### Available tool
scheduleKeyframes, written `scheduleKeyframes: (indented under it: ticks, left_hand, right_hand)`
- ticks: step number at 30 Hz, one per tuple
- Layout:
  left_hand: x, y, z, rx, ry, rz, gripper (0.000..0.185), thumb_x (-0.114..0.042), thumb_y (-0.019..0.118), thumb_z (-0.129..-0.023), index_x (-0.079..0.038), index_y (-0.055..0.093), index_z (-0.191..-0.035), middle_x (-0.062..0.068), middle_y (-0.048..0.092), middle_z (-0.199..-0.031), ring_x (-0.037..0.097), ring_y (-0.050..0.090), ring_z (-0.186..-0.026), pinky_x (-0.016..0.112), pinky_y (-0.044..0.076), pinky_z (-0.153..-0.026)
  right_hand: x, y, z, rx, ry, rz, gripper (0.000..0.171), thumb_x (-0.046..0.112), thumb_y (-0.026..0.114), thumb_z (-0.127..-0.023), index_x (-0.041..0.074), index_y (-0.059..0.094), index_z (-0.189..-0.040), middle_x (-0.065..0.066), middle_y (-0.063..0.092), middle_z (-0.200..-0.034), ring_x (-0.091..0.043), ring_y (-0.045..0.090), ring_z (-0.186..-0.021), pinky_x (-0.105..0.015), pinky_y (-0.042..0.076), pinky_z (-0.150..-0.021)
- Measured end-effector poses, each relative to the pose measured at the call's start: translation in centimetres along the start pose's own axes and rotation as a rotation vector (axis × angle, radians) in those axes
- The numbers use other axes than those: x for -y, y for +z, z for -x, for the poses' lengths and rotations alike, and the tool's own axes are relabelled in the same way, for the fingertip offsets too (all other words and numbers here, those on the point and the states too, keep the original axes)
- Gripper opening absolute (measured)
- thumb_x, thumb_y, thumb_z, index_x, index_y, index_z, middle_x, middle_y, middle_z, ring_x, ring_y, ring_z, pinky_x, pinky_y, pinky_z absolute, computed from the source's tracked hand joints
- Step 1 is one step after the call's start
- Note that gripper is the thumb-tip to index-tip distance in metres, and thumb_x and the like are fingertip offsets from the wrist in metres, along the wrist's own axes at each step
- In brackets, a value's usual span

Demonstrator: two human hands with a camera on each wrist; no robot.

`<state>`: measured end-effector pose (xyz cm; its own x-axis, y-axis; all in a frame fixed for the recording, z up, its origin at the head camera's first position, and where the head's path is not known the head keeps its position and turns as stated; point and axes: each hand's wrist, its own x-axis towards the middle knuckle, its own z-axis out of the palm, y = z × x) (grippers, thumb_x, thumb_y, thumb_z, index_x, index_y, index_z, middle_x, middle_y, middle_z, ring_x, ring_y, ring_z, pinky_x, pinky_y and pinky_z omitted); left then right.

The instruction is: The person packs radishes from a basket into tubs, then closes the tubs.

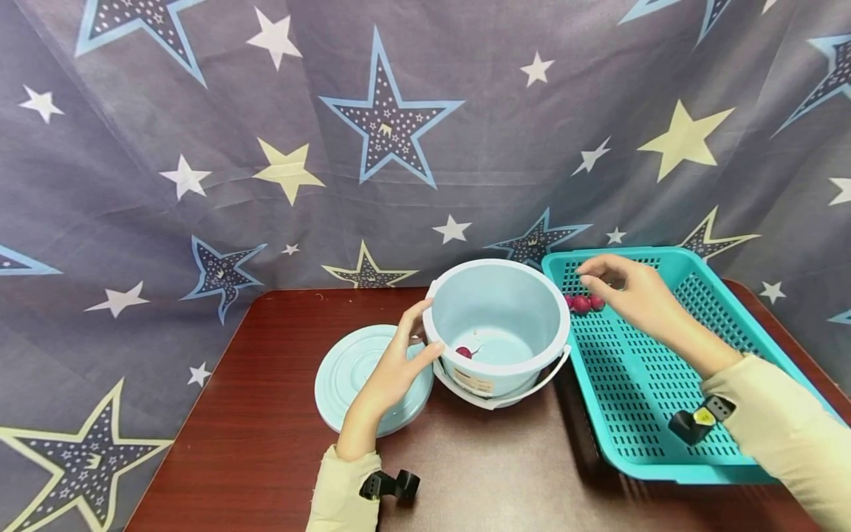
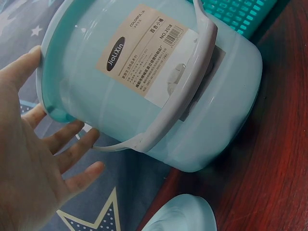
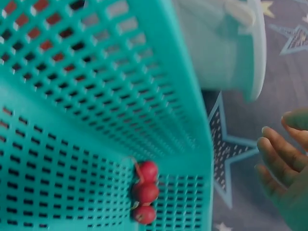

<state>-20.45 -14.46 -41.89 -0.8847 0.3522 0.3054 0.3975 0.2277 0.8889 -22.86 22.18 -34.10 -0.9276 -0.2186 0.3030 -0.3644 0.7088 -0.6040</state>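
Note:
A light blue bucket (image 1: 495,318) with a white handle stands on the table, one red radish (image 1: 464,352) with a thin root at its bottom. My left hand (image 1: 394,366) steadies the bucket's left side, fingers spread, fingertips at the rim (image 2: 40,82). My right hand (image 1: 628,288) hovers above the far left part of the turquoise basket (image 1: 654,471). Its fingers are loosely bent with nothing between them. In the basket's far left corner lie three radishes (image 3: 145,191) in a row.
A round light blue lid (image 1: 339,369) lies flat on the table left of the bucket, partly behind my left forearm. The basket stands close on the bucket's right. A grey star-patterned cloth (image 1: 226,111) hangs behind the dark red table (image 1: 233,414).

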Motion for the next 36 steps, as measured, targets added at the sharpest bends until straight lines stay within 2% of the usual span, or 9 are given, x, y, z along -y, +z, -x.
scheduleKeyframes:
  ticks: [7, 13, 20, 27, 36]
  left_hand:
    - [0.1, 0.0, 0.0, -0.002, -0.002, -0.003, 0.063, -0.023, 0.060, -0.099, -0.025, 0.029, -0.154, 0.006, 0.042, -0.147, 0.022, 0.045, -0.129, 0.054, 0.033, -0.104]
    - [0.1, 0.0, -0.1, -0.004, 0.001, 0.000, 0.063, -0.022, 0.060, -0.098, -0.025, 0.030, -0.154, 0.007, 0.043, -0.146, 0.022, 0.045, -0.128, 0.053, 0.033, -0.104]
    - [0.0, 0.0, 0.0, -0.001, -0.009, 0.007, 0.063, -0.020, 0.060, -0.098, -0.023, 0.030, -0.154, 0.007, 0.042, -0.147, 0.022, 0.045, -0.128, 0.052, 0.033, -0.105]
    - [0.1, -0.1, 0.1, 0.002, -0.011, 0.012, 0.064, -0.020, 0.061, -0.098, -0.022, 0.030, -0.154, 0.008, 0.042, -0.147, 0.022, 0.045, -0.128, 0.052, 0.032, -0.105]
    - [0.1, 0.0, 0.0, -0.001, -0.008, 0.006, 0.064, -0.021, 0.061, -0.098, -0.024, 0.030, -0.154, 0.008, 0.045, -0.144, 0.022, 0.046, -0.125, 0.052, 0.033, -0.105]
  right_hand:
    - [-2.7, 0.1, -0.8, 0.006, 0.021, 0.035, 0.027, 0.027, 0.056, -0.103, 0.009, 0.065, -0.120, -0.010, 0.068, -0.100, -0.022, 0.061, -0.081, -0.033, 0.047, -0.062]
    - [-4.9, 0.3, -1.4, 0.027, 0.051, 0.045, 0.029, 0.026, 0.055, -0.103, 0.004, 0.064, -0.121, -0.017, 0.068, -0.106, -0.028, 0.062, -0.088, -0.034, 0.047, -0.065]
    - [-7.3, 0.7, -1.7, 0.094, 0.116, 0.058, 0.034, 0.029, 0.052, -0.104, 0.003, 0.061, -0.123, -0.021, 0.065, -0.111, -0.033, 0.062, -0.095, -0.042, 0.049, -0.071]
    - [-9.4, 1.3, -2.3, 0.129, 0.183, 0.071, 0.034, 0.025, 0.053, -0.104, -0.002, 0.059, -0.124, -0.027, 0.063, -0.115, -0.039, 0.061, -0.100, -0.054, 0.050, -0.078]
    - [-11.5, 1.4, -3.0, 0.147, 0.195, 0.097, 0.030, 0.018, 0.058, -0.101, -0.003, 0.060, -0.122, -0.027, 0.062, -0.113, -0.037, 0.061, -0.093, -0.046, 0.050, -0.070]
